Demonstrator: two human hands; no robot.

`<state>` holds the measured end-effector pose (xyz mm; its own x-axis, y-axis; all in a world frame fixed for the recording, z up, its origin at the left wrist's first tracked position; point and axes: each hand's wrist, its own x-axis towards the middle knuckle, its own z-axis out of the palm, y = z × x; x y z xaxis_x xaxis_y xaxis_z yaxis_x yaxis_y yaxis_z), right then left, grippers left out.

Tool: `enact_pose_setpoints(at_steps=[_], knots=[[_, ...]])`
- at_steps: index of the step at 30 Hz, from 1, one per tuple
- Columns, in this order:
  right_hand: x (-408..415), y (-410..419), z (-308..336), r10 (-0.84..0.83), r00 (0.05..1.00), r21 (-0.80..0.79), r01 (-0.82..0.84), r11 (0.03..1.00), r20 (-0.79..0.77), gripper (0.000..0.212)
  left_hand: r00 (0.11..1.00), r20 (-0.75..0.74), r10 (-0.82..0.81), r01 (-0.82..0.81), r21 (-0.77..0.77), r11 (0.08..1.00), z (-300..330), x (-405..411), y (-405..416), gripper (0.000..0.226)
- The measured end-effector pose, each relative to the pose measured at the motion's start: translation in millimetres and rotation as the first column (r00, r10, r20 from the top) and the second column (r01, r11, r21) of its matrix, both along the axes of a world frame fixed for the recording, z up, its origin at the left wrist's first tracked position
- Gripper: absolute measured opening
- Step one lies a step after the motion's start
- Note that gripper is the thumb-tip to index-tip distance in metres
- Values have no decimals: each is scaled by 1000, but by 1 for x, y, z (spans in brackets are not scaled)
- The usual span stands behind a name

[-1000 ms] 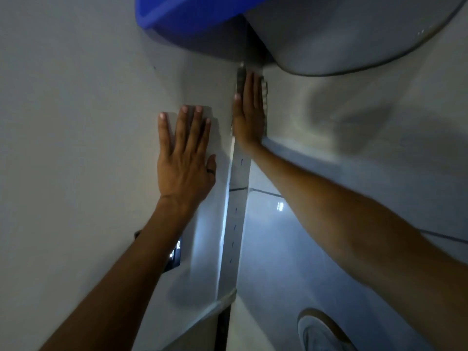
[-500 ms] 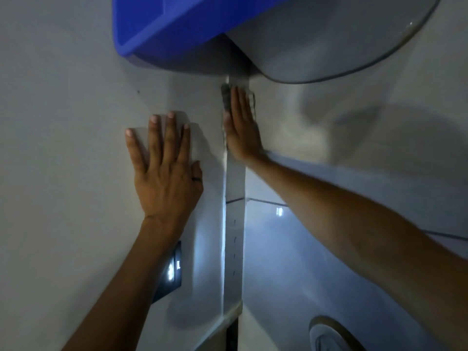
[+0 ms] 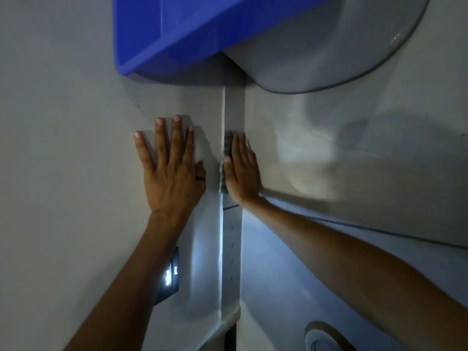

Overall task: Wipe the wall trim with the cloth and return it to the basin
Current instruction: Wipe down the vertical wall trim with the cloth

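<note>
The right hand (image 3: 241,171) presses straight, closed fingers (image 3: 239,150) on the cloth (image 3: 226,158) against the trim (image 3: 234,110), while the left hand (image 3: 172,173) braces spread-fingered on the wall (image 3: 63,148), the basin (image 3: 177,34) beyond both fingertips.

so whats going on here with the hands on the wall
A person is wiping the narrow vertical wall trim. The right hand presses a grey cloth flat against the trim, roughly midway along its visible length. The left hand lies spread flat on the wall beside it, seemingly for support. A blue basin sits at the far end of the trim; the cloth has not gone back to it.
</note>
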<state>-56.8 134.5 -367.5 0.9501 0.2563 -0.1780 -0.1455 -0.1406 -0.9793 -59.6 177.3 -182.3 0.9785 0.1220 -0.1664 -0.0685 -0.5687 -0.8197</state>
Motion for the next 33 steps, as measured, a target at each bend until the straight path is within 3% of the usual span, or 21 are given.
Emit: enact_pose_setpoints(at_steps=[4, 7, 10, 15, 20, 24, 33], knots=[[83, 11, 9, -84, 996, 53, 85, 995, -9, 63, 999, 29, -24, 25, -22, 999, -2, -3, 3, 79], [94, 17, 14, -113, 993, 114, 117, 986, -45, 62, 1000, 19, -23, 23, -25, 999, -3, -11, 5, 79], [28, 16, 12, -116, 993, 123, 116, 986, -4, 64, 1000, -13, -15, 14, -44, 999, -2, -25, 4, 80], [-129, 8, 27, -9, 996, 116, 20, 993, -94, 70, 998, -64, -27, 25, -26, 999, 14, -44, 7, 77], [-27, 16, 0, -55, 997, 73, 51, 996, 59, 68, 984, -152, -93, 103, 58, 993, 32, -34, 17, 74], [48, 25, 3, -156, 985, 79, 150, 985, 76, 61, 990, -116, -83, 89, 51, 995, 37, -30, 11, 71], [6, 19, 8, -142, 989, 68, 139, 988, 42, 61, 1000, 12, 20, -20, 3, 1000, 58, -99, 1, 71]])
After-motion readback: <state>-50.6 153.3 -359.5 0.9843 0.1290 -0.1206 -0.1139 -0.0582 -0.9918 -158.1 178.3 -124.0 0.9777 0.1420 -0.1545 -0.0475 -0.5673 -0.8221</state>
